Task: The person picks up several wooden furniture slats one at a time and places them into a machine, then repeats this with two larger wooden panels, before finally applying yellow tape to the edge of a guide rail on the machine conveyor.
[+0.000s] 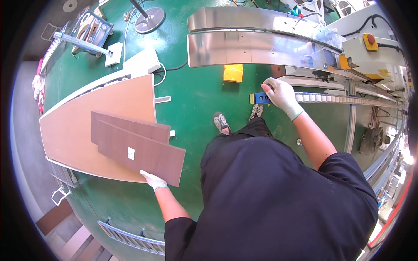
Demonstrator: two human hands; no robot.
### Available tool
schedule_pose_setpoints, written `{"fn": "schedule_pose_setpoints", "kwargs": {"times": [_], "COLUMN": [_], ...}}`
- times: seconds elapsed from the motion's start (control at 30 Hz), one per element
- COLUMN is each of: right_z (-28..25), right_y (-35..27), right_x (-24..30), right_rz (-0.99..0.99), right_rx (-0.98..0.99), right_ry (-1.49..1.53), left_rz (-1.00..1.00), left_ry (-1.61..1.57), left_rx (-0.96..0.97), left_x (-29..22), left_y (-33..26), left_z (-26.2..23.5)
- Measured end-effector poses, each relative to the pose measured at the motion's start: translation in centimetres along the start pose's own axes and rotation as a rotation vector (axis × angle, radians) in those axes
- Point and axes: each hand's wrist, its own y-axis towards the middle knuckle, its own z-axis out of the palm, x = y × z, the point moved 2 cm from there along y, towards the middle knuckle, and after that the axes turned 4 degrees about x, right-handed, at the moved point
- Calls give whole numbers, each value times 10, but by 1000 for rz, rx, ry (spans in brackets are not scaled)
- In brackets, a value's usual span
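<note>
My left hand point(154, 180), in a white glove, grips the near edge of a flat brown panel point(143, 150) with a small white label on it. Its thumb lies at the edge, and the other fingers are partly hidden. Beneath that panel lies a second brown panel point(152, 131), on a tan-topped table point(65, 119). My right hand point(281, 95), gloved with the thumb tip bare, is closed just above the blue end block point(262, 98) of a long roller rail point(326, 98). Whatever its curled fingers hold is hidden.
Ahead of me, a machine with a steel bed point(252, 48) stretches to the right, bearing a red stop button point(371, 39). A yellow box point(233, 73) stands on the green floor below it. A white box point(143, 61) sits beyond the table, near a round stand base point(150, 20).
</note>
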Motion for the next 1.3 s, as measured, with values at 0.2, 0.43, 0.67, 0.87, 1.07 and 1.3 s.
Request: {"fn": "schedule_pose_setpoints", "kwargs": {"times": [0.2,0.43,0.67,0.87,1.07,1.3], "right_z": [0,1,-3,-25,-25,-12], "right_y": [-2,-8,-49,-83,-108,-110], "right_x": [0,25,116,81,53,24], "right_rz": [-9,-150,-185,6,-157,33], "right_rx": [-38,-141,253,366,236,209], "right_ry": [28,266,1262,1463,1626,1875], "left_rz": [168,452,1007,691,621,913], "left_ry": [142,411,1045,1038,1126,1368], "left_rx": [8,376,754,1099,1232,1209], "left_x": [-27,-108,-157,-154,-160,-166], "left_y": [-45,-55,-102,-140,-176,-200], "left_z": [20,81,204,272,325,383]}}
